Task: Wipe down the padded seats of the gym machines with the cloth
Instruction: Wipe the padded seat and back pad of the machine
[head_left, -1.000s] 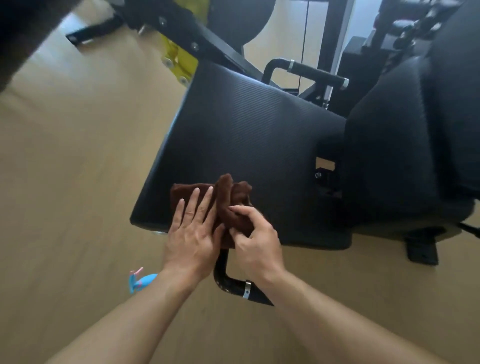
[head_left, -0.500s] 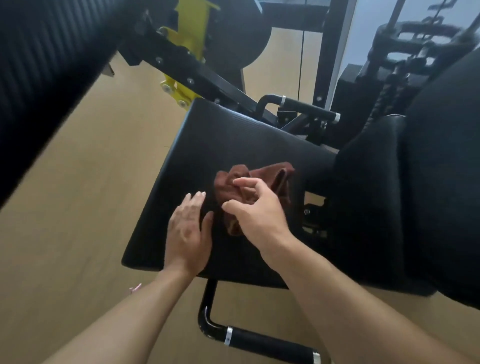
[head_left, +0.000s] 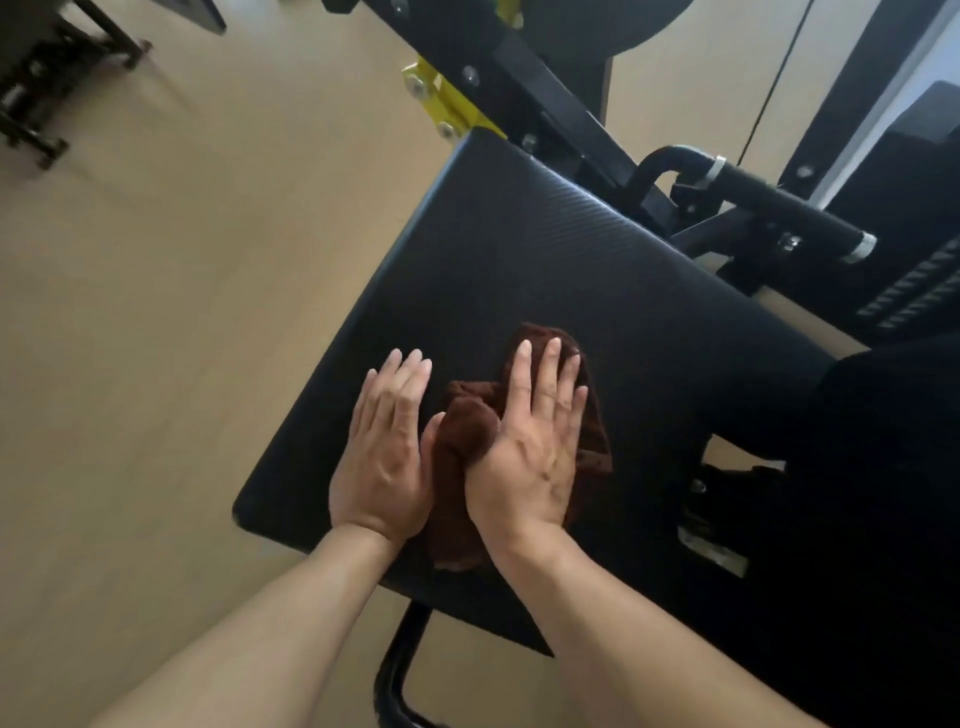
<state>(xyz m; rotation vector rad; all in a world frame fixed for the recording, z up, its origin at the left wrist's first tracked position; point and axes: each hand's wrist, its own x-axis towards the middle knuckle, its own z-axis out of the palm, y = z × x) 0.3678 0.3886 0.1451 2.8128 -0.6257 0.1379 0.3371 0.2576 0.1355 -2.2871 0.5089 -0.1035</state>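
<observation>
Cloth (head_left: 470, 441): we record a dark brown terry cloth, crumpled and bunched, lying on the seat's near half, partly covered by the hand pressing on it.
Seat (head_left: 571, 270): we note a black padded seat with a fine ribbed texture and rounded corners, lying flat; its near corner overhangs the floor.
Contact: we find the cloth resting directly on the padding.
</observation>
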